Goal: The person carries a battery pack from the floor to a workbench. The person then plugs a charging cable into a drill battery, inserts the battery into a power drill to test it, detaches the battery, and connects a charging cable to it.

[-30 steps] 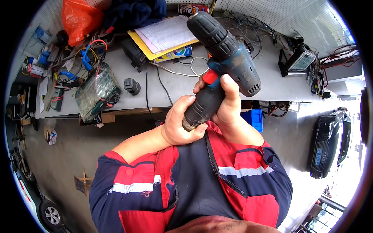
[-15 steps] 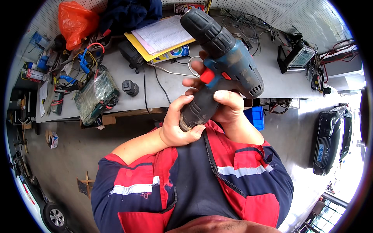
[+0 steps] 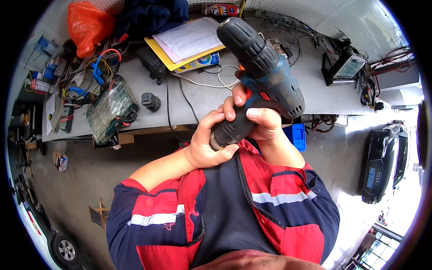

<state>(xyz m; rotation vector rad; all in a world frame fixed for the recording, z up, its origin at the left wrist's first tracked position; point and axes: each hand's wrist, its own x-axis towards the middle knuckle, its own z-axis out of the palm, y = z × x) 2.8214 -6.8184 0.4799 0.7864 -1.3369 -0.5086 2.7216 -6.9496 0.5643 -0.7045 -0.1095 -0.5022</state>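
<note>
A dark teal and black cordless drill [image 3: 279,85] is raised in front of me, its chuck up and to the left. My left hand [image 3: 202,148] wraps round the bottom of its black handle. My right hand [image 3: 264,123] grips the upper handle, thumb across it and fingers curled up by the red trigger, which they partly hide. On the grey bench [image 3: 189,117] beyond, a small black battery pack [image 3: 150,101] stands left of the drill, near a black device [image 3: 150,63] and a yellow folder with papers [image 3: 186,38].
An orange bag [image 3: 87,27], dark cloth [image 3: 148,15], a green wrapped case [image 3: 112,110], tangled cables and a framed device [image 3: 344,67] crowd the bench. A blue bin [image 3: 294,137] is below. A black car [image 3: 381,162] stands right, a white vehicle with a wheel [image 3: 65,247] lower left.
My right fingers lifted off the trigger area half a second ago and are now curled onto it, the thumb lower than a second ago. The drill's chuck has shifted slightly right and down since half a second ago.
</note>
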